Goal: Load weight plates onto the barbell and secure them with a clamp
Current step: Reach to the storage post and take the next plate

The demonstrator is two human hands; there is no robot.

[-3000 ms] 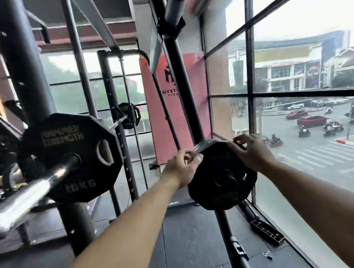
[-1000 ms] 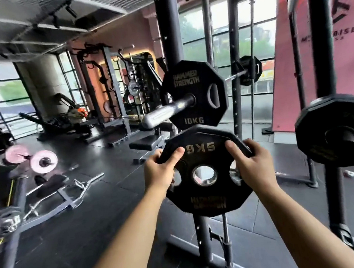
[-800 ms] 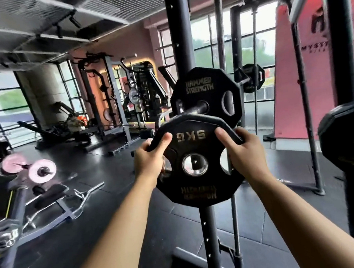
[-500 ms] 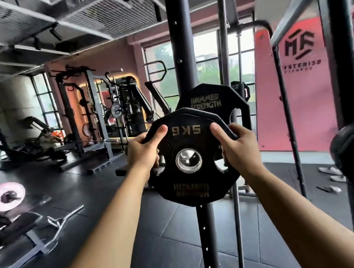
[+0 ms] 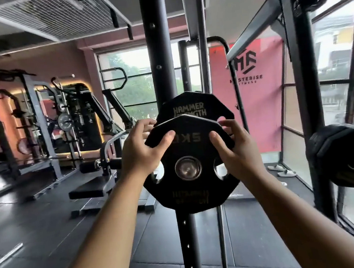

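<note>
Left hand [image 5: 140,152] and right hand [image 5: 236,152] grip the small plate [image 5: 191,188] by its rim, larger plate [image 5: 190,106] just behind, rack upright [image 5: 157,49] beyond — stored plate [image 5: 344,156] close right, floor [image 5: 40,233] open left

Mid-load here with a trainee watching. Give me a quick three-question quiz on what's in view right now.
1. True or false: only the right hand holds the 5 kg plate, while the left hand hangs free.
2. What sits directly behind that plate? A) a kettlebell B) the larger Hammer Strength plate C) a dumbbell rack
3. Short answer: is any clamp in view?
Key: 1 false, both hands hold its upper edge. 2 B. 3 No.
</note>
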